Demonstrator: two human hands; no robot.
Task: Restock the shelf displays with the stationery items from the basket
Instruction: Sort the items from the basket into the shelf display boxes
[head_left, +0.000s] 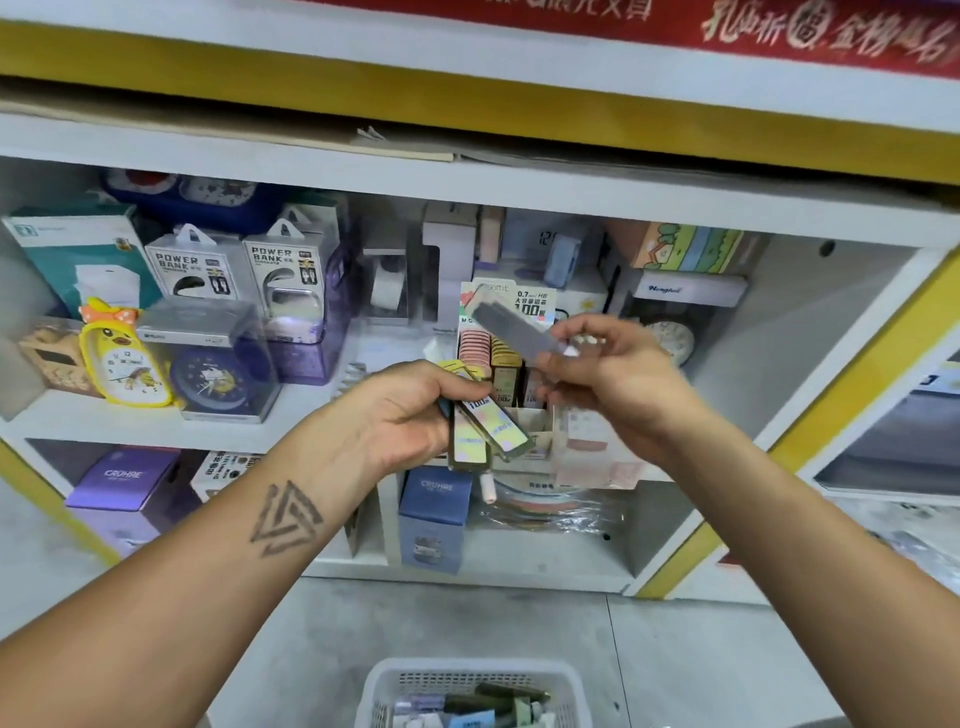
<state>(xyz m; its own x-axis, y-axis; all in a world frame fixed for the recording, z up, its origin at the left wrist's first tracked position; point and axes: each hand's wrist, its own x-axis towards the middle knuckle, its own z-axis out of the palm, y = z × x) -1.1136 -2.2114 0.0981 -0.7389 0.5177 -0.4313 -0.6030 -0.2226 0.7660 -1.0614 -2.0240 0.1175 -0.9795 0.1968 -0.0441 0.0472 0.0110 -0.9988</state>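
My left hand (410, 410) is clenched around a small bunch of flat shiny yellow-green lead-refill packs (491, 431), which fan downward from the fist in front of the white shelf (467, 176). My right hand (618, 374) pinches one slim grey pack (511, 325), blurred, tilted up to the left, just before the cardboard display box (506, 364) on the middle shelf. That box holds upright rows of pink and gold packs, printed "0.7 HB" on its header card. Below me on the floor sits the white plastic mesh basket (470, 675), with more dark and pale stationery packs (493, 706) lying loosely inside.
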